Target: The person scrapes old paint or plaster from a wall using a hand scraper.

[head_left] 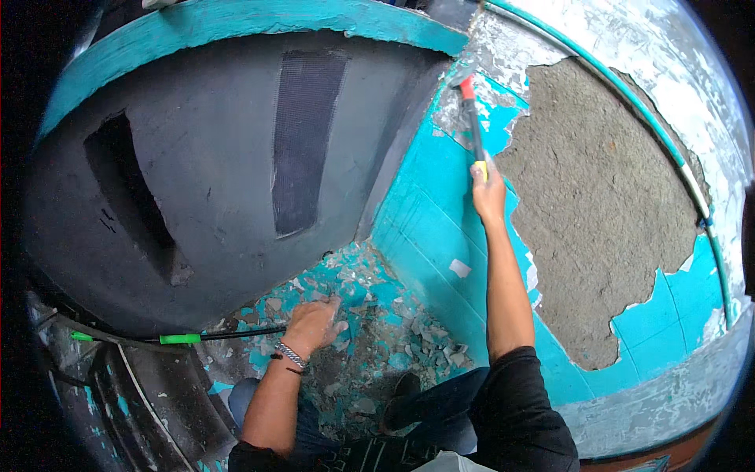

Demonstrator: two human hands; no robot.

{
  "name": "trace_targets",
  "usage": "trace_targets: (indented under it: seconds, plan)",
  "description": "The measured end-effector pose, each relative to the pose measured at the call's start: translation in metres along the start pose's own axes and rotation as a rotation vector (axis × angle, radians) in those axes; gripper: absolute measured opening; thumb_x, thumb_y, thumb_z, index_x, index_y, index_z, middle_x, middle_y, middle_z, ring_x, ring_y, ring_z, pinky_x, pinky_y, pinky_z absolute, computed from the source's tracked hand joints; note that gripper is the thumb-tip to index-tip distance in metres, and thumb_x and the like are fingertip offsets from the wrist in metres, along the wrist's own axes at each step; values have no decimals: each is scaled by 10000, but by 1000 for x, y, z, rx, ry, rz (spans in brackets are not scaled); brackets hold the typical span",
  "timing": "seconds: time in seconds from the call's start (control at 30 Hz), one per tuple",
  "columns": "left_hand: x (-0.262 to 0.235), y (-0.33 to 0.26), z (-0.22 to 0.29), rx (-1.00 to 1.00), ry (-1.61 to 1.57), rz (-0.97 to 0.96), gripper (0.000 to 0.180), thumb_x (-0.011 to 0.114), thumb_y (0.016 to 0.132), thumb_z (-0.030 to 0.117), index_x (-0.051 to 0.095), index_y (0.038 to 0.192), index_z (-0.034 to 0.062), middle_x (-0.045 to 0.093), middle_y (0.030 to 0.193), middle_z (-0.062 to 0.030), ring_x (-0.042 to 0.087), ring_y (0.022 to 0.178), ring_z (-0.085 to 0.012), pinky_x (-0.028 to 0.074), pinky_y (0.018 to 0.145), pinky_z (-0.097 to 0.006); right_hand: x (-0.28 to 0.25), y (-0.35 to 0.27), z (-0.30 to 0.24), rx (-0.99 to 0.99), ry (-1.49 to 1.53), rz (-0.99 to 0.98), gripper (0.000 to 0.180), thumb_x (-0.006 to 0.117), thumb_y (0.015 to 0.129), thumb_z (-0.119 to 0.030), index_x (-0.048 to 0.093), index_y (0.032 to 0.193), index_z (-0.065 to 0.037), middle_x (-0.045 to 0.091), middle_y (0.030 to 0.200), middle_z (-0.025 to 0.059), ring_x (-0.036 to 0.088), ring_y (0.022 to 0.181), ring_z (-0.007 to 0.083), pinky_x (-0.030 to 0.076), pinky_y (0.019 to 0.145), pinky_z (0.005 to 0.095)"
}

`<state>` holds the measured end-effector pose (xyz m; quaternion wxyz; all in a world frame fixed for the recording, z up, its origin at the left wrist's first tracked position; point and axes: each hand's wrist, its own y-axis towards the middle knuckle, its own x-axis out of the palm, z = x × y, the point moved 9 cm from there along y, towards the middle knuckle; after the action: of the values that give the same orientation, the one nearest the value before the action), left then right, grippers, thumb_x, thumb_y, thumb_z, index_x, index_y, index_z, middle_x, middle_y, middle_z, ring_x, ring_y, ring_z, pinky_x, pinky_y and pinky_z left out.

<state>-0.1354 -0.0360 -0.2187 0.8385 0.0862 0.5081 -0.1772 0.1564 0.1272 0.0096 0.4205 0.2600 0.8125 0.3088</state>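
Note:
My right hand (489,191) is stretched far forward and closed around the yellow-ended handle of a scraper (472,114). The scraper has a dark shaft and a red head; its blurred blade meets the turquoise wall (429,189) close to the upper corner, where the paint is patchy. Lower down, my left hand (313,324) hovers over paint flakes (409,318), its fingers loosely bent and apart, partly hidden. A black rod (236,334) with green sleeves runs up to the left hand's near side; I see no clear grip on it.
Bare rough plaster (590,204) shows where paint is gone on the right. A turquoise hose (645,110) curves across that wall. The grey wall (228,157) on the left has two tall slots under a turquoise ledge (236,23). Dark ridged sheets (149,401) lie lower left.

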Motion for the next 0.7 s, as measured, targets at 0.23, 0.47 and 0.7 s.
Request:
trace_targets:
  seconds: [0.23,0.47,0.7]
  plan:
    - [0,-3,7,46,6,-3,479,645,806,298,504,1163,12,617,1050,-183,596,965,-353,456,820,-480,-54,35,-3,25,22,28,398,512,901,-241,541,1229,-16,646,1008,207,628,929,315,463,826,386]
    - [14,0,1,-15,30,-117,557,629,822,332,462,1269,46,613,1074,-183,589,970,-359,476,797,-470,-63,38,-8,54,44,-99,389,513,893,-230,551,1226,-31,648,985,191,622,922,286,457,823,360]
    - [11,3,3,39,28,-21,562,653,797,333,472,1244,44,628,979,-197,591,937,-370,472,778,-472,-41,66,-15,25,-48,-89,402,514,888,-268,553,1227,-55,649,945,176,623,866,266,462,780,381]
